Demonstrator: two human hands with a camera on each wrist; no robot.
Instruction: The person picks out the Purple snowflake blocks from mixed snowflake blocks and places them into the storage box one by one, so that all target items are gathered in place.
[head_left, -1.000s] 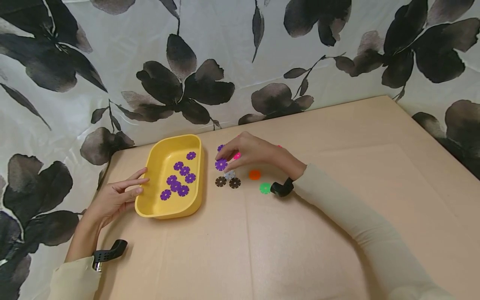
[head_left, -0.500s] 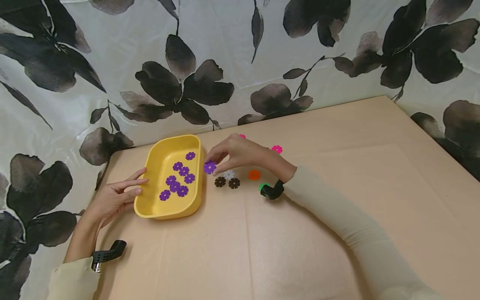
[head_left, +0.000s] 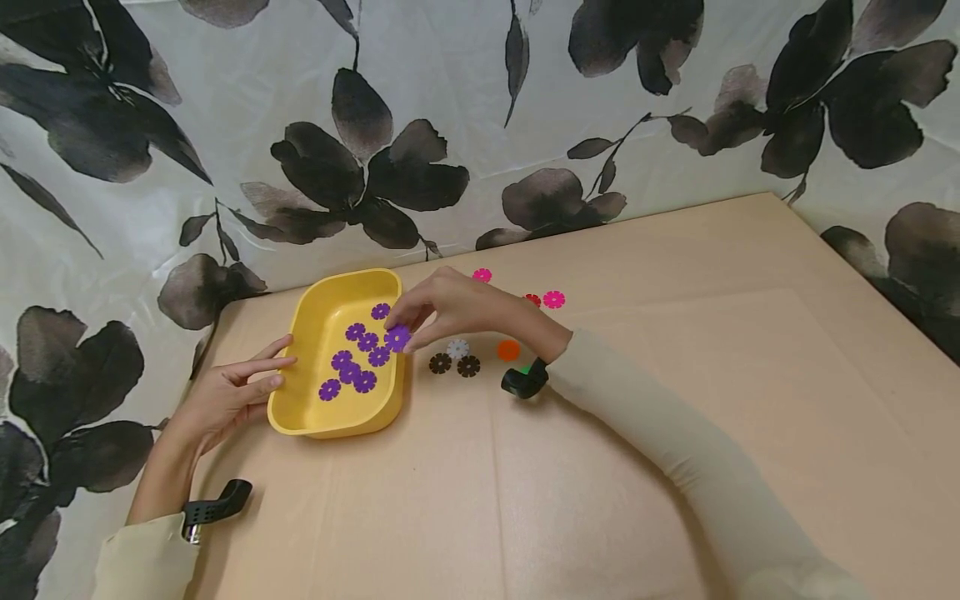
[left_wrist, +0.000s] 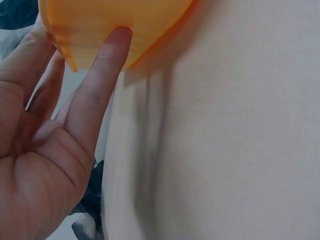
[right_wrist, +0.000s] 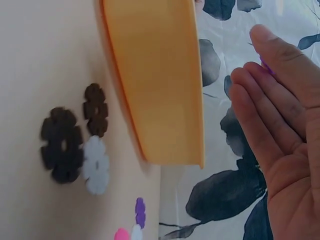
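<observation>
In the head view, my right hand (head_left: 450,304) pinches a purple interlocking disc (head_left: 397,338) above the right rim of the yellow tray (head_left: 300,421). Only a sliver of that disc shows behind the fingers in the right wrist view. Several purple notched discs (head_left: 364,382) lie scattered inside the tray. My left hand (head_left: 228,396) holds the tray's left side, with fingertips at the rim and the thumb against the outer wall; the left wrist view shows this thumb (left_wrist: 107,65) on the wall. Beneath the right hand, a purple disc (right_wrist: 140,212) lies on the table.
Right of the tray lie two dark brown discs (head_left: 468,367) and a light grey one (head_left: 458,349). Farther right are orange (head_left: 508,350), green, red (head_left: 532,300) and pink (head_left: 554,299) discs, the green partly hidden by the wrist strap (head_left: 525,380). Floral cloth hangs behind.
My right hand has lifted the purple disc and carried it left, from the loose discs to over the tray's right rim. The left hand and the tray stay where they were.
</observation>
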